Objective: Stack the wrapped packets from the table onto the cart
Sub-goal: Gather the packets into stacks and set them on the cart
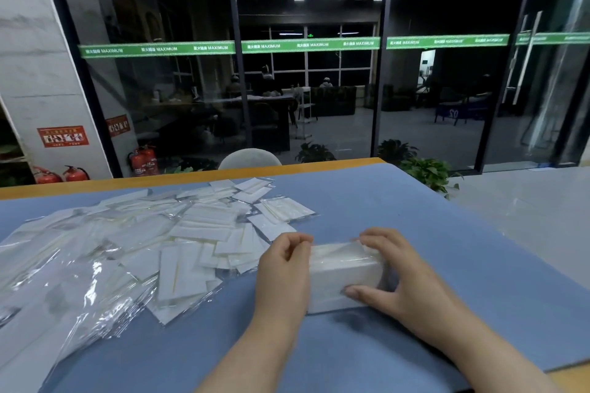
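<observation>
A neat stack of white wrapped packets [346,277] stands on the blue table cover [447,249], squeezed between both hands. My left hand [284,271] holds its left end with curled fingers. My right hand [392,277] grips the right end, fingers over the far top edge and thumb along the near side. A big loose pile of clear-wrapped white packets [159,239] spreads over the left half of the table, touching my left hand. No cart is in view.
The table's wooden far edge [191,177] runs in front of a dark glass wall. A grey chair back [249,159] shows behind it. Potted plants [427,171] stand at the right, fire extinguishers [143,160] at the left. Pale floor lies right of the table.
</observation>
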Tool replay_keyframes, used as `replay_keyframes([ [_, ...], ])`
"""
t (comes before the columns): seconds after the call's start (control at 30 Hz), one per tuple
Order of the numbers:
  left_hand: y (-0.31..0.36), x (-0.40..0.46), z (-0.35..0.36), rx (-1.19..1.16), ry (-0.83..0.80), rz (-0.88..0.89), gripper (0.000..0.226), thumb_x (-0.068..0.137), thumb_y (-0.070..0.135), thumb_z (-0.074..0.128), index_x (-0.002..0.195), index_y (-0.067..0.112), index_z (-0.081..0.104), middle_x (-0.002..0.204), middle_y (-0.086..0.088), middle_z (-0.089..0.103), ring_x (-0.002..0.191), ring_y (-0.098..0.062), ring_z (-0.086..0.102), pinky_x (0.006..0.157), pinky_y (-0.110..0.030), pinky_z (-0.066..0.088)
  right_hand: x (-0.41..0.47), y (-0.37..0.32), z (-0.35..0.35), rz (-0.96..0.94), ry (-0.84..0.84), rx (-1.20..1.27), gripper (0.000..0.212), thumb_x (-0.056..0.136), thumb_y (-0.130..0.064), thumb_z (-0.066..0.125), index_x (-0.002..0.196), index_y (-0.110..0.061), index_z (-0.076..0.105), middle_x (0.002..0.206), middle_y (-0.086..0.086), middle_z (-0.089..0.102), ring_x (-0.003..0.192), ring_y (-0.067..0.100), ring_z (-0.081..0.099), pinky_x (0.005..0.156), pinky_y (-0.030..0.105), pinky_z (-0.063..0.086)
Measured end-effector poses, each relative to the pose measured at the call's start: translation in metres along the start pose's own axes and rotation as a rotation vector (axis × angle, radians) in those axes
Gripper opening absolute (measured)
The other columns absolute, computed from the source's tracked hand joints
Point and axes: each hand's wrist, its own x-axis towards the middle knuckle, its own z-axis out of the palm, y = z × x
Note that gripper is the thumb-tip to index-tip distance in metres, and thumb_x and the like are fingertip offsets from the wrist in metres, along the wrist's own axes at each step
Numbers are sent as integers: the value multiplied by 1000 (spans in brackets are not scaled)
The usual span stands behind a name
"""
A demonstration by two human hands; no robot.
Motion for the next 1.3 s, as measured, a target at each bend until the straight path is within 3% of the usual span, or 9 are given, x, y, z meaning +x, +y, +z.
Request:
replay_keyframes([
  [0.17,-1,0,2,44,-23,62,15,97,17,61,87,23,70,79,17,70,72,4,57,64,-11,42,5,-1,-1,51,149,162,36,89,-57,53,122,-44,58,125,-27,56,122,-3,52,98,12,37],
  [0.3,0,-3,4,51,-72,114,14,97,24,64,84,21,69,79,15,70,76,-4,59,69,-20,44,9,-1,4,26,136,213,15,96,-32,56,95,-28,71,110,-20,63,111,5,59,93,15,42],
  [0.47,-4,-2,3,68,-73,113,10,96,20,65,88,23,70,82,17,70,77,1,59,67,-11,43,12,9,-3,107,270,321,29,96,-8,62,81,-30,73,106,-18,66,110,10,62,97,30,47],
  [0.6,-4,-3,3,66,-92,106,10,96,21,66,88,23,71,83,15,70,78,1,60,67,-11,43,9,9,-14,141,284,338,30,96,-8,62,81,-33,70,103,-17,65,105,9,62,89,19,48],
  [0.8,-4,-2,3,88,-84,122,12,96,17,64,88,22,70,83,15,70,74,7,58,65,-7,41,5,7,-23,226,295,308,22,99,-10,60,82,-20,68,84,-13,67,81,5,61,72,10,43],
  [0.97,-5,-2,4,84,-94,107,13,97,20,64,86,21,70,81,13,70,75,0,59,69,-17,43,12,-7,-43,176,589,266,20,105,-21,49,88,-25,60,78,0,58,71,17,51,63,23,41],
  [1.1,-5,-1,2,71,-105,78,18,98,23,62,82,19,70,76,9,69,72,-8,57,70,-29,42,13,-21,-58,134,647,349,20,104,-18,49,92,-28,62,79,1,61,76,25,56,72,47,49],
  [1.2,-4,-1,1,49,-106,44,20,99,24,62,81,21,71,80,2,71,74,-13,59,69,-30,43,1,-23,-52,156,578,461,28,101,-5,52,88,-26,64,75,-4,63,73,17,57,74,41,49],
  [1.3,-3,-1,1,28,-96,0,24,101,25,59,81,23,73,83,5,73,74,-10,61,68,-28,44,-14,-14,-35,213,502,459,36,97,7,53,84,-25,64,76,-9,65,74,12,58,73,24,47],
])
